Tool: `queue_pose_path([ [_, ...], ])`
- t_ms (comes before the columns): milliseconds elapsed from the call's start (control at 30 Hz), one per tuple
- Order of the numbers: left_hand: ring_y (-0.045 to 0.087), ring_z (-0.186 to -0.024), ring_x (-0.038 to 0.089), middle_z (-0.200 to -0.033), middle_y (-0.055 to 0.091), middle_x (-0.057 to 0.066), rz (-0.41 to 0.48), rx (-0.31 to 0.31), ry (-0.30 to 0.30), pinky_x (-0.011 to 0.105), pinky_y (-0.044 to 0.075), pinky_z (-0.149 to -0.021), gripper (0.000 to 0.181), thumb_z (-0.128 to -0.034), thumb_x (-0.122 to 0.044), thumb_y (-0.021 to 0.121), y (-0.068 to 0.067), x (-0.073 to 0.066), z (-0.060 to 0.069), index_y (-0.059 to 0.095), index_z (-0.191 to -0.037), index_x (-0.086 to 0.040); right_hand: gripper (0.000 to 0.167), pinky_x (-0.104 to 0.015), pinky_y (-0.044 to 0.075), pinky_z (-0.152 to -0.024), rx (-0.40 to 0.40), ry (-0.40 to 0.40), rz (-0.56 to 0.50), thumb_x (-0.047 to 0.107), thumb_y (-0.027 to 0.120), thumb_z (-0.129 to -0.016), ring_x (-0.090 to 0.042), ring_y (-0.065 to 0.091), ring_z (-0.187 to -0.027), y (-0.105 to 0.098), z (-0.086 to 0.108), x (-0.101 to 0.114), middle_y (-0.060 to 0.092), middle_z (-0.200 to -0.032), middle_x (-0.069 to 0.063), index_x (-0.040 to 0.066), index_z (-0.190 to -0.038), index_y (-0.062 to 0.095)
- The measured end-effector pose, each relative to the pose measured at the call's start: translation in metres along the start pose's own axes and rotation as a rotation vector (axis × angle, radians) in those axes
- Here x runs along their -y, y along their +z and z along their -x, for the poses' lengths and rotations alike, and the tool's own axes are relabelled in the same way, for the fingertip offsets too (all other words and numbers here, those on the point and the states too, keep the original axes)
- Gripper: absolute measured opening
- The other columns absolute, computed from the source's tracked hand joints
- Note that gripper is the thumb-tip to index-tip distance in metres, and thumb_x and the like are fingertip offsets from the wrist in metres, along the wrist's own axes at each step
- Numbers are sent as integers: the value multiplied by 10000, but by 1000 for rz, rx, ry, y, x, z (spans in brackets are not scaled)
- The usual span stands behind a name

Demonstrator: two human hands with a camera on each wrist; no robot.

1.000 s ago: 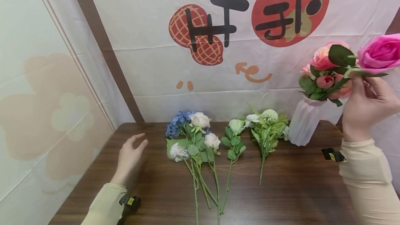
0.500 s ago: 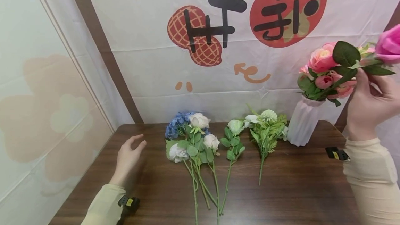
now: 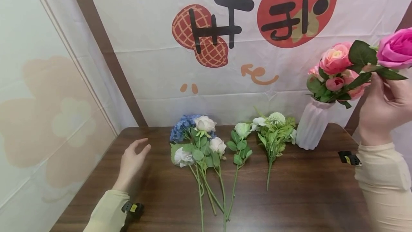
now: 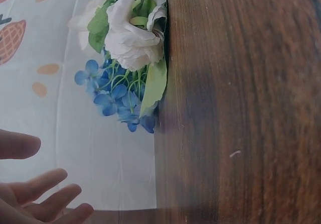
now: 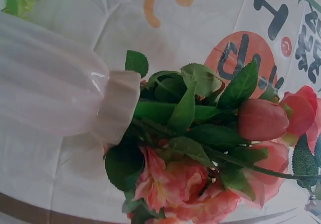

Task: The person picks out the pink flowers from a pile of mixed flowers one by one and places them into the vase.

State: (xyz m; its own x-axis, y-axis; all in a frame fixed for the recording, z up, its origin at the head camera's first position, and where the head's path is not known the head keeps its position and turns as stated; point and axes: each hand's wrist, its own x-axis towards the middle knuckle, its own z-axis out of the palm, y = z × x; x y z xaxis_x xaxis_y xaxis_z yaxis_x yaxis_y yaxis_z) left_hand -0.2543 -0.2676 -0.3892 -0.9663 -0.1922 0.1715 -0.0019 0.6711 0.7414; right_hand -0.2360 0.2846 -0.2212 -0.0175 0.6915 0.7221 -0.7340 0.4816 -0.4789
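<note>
A magenta rose (image 3: 396, 49) with dark green leaves is at the right edge of the head view. My right hand (image 3: 384, 112) pinches it just below the bloom. Its stem (image 5: 251, 170) runs down among the pink and coral flowers (image 5: 175, 184) in the white ridged vase (image 3: 313, 124). The stem's lower end is hidden by leaves and the vase. Over the table's left side, my left hand (image 3: 133, 162) holds nothing, its fingers relaxed and apart. Nearest to it lie the blue hydrangea (image 4: 118, 98) and a white flower (image 4: 133, 38).
On the brown wooden table (image 3: 161, 196) lie cream roses (image 3: 206, 124) with long stems, a pale green rose (image 3: 243, 130) and a green-and-white spray (image 3: 276, 135). Behind the table hangs a printed cloth (image 3: 145, 74). The vase stands near the back right corner.
My right hand has shifted slightly right, and the rose swung right and then partly back left. A leaf beside the bloom shows more fully. My left hand stays in place.
</note>
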Motion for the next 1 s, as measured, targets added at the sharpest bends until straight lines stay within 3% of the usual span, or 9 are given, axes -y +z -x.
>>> queue_pose_path([
  [200,322,-1360,412,-1465,396,203,4,-1,-1,583,287,-1063,491,-975,-378,483,0,0,1,470,-1375,-93,117,-204,508,-860,0,3,42,93,731,-821,-127,646,-895,-6,1,-6,733,-933,-31,7,-895,759],
  [433,325,-1358,414,-1462,398,206,8,-10,0,582,283,-1067,490,-973,-381,487,-1,0,1,478,-1367,-90,160,-212,510,-852,-17,88,-63,94,746,-796,-153,652,-879,-11,-5,-16,722,-946,-40,-16,-912,744],
  [633,318,-1361,417,-1470,387,204,5,-4,-5,587,273,-1072,514,-972,-412,476,-2,0,1,470,-1375,-92,182,-175,506,-828,-47,97,100,207,750,-802,-102,646,-885,-10,-7,-24,720,-941,43,92,-942,760],
  [833,308,-1364,422,-1474,379,208,7,2,-6,594,263,-1072,528,-975,-425,460,-5,0,0,459,-1383,-88,191,-138,493,-829,-12,126,301,282,709,-845,-22,630,-880,-10,-7,-30,706,-943,123,171,-994,753],
  [1000,317,-1358,424,-1470,381,214,-1,-4,-8,593,266,-1071,522,-978,-414,460,-7,1,-1,460,-1379,-81,179,-114,479,-795,-3,207,391,285,683,-865,67,568,-810,-12,-11,-38,628,-842,216,199,-1012,738],
])
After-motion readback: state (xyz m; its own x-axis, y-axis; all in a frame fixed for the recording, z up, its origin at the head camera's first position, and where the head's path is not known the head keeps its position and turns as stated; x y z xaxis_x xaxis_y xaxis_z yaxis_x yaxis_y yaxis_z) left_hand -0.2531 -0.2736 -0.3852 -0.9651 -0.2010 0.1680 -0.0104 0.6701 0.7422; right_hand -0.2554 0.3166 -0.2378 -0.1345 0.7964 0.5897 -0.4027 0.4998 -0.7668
